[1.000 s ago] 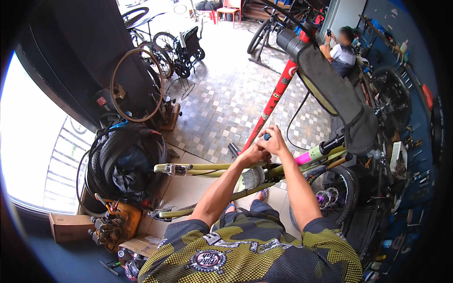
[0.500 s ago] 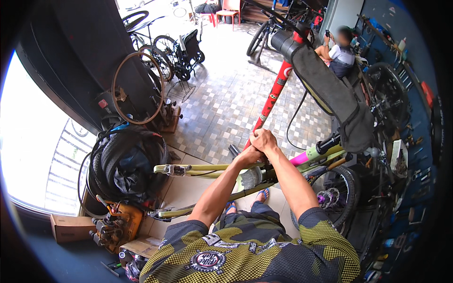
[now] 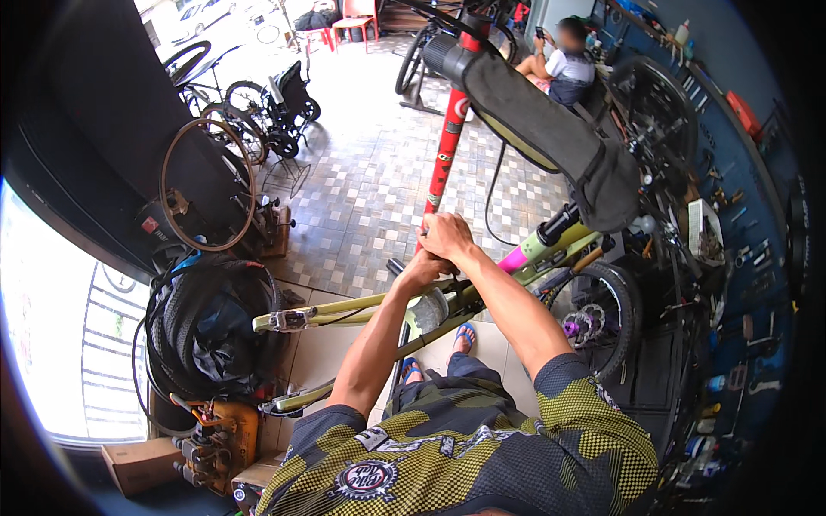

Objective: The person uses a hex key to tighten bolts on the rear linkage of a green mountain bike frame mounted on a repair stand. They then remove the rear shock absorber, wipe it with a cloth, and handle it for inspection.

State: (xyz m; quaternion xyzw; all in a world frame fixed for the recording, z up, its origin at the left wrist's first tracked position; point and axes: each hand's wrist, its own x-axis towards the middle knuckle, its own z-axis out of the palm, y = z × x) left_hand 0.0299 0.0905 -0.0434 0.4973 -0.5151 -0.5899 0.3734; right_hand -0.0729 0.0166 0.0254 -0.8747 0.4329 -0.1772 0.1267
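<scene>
My right hand is closed, stacked over my left hand. Both are at the lower end of the red stand post, above the middle of an olive-green bicycle frame. Fingers of the left hand are bent and mostly hidden under the right; whatever the two grip is covered by them. Hung from the stand, the frame stretches across in front of me, with a pink patch near its black right end. A grey part sits on the frame just below my left wrist.
A black padded cover hangs from the stand's arm. Tyres are piled at left beside a yellow machine. A bicycle wheel stands at right, near a tool wall. A seated person holds a phone farther back.
The view has swung to the right, so the stand, frame and surroundings sit farther left. Both hands stay together at the post's lower end.
</scene>
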